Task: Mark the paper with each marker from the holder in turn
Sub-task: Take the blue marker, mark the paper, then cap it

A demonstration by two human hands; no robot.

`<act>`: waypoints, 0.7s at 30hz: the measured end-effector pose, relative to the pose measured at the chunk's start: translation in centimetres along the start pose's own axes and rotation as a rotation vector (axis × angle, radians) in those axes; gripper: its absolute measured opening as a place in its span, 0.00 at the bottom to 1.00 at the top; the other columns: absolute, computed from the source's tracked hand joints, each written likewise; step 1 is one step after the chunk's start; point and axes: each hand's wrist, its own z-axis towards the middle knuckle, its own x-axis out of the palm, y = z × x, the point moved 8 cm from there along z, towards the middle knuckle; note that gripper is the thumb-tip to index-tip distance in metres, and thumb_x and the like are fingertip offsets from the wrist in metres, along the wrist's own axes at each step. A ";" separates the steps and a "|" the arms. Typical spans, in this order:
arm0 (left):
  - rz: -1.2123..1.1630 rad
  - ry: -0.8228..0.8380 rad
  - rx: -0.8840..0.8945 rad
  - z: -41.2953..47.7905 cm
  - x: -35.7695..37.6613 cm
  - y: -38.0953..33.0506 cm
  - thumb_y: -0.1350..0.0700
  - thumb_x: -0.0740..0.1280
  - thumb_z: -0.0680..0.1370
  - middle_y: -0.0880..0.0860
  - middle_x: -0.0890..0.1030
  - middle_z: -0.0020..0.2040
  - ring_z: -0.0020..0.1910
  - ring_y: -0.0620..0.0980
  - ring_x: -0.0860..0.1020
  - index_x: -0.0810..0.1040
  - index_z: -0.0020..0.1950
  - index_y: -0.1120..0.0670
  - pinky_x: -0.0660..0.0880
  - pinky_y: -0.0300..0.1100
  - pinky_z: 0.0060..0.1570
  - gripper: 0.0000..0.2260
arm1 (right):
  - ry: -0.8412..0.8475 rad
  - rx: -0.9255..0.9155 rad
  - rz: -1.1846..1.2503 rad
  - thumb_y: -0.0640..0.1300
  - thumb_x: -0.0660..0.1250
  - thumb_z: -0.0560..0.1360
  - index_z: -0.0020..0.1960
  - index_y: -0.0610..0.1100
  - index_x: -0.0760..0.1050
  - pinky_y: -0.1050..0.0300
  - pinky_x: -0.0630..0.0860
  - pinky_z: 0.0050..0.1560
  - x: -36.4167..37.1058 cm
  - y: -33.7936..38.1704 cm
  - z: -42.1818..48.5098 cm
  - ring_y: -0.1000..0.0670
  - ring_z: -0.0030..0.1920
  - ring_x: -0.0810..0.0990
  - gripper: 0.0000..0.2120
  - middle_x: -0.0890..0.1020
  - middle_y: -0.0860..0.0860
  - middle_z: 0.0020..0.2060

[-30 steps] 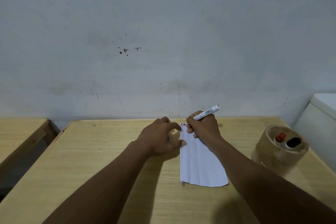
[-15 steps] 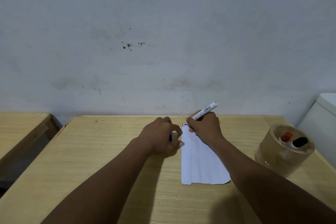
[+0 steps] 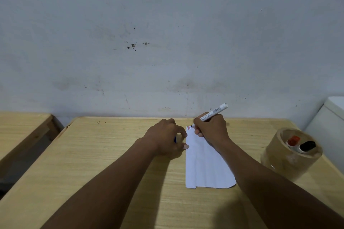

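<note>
Wooden table (image 3: 93,154), set against a grey wall (image 3: 167,24).
Paper (image 3: 206,169): white, creased, flat on the table; small coloured marks at its far left corner.
Right hand (image 3: 211,129): over the paper's far end, gripping a white marker (image 3: 214,112), tip at the marks, tail tilted up and right.
Left hand (image 3: 167,138): curled just left of the paper, thumb touching its edge; a bit of blue shows inside the fist.
Holder (image 3: 292,152): round, right of the paper, containing a red-capped marker (image 3: 293,140) and a black-capped marker (image 3: 307,146).
</note>
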 end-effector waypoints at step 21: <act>-0.258 -0.233 -0.177 -3.6 -4.3 -0.7 0.54 0.71 0.75 0.46 0.86 0.40 0.41 0.46 0.82 0.86 0.48 0.49 0.80 0.44 0.47 0.05 | 0.168 0.110 0.395 0.41 0.64 0.79 0.45 0.36 0.78 0.58 0.67 0.27 -5.7 10.0 -6.1 0.47 0.28 0.74 0.09 0.77 0.43 0.33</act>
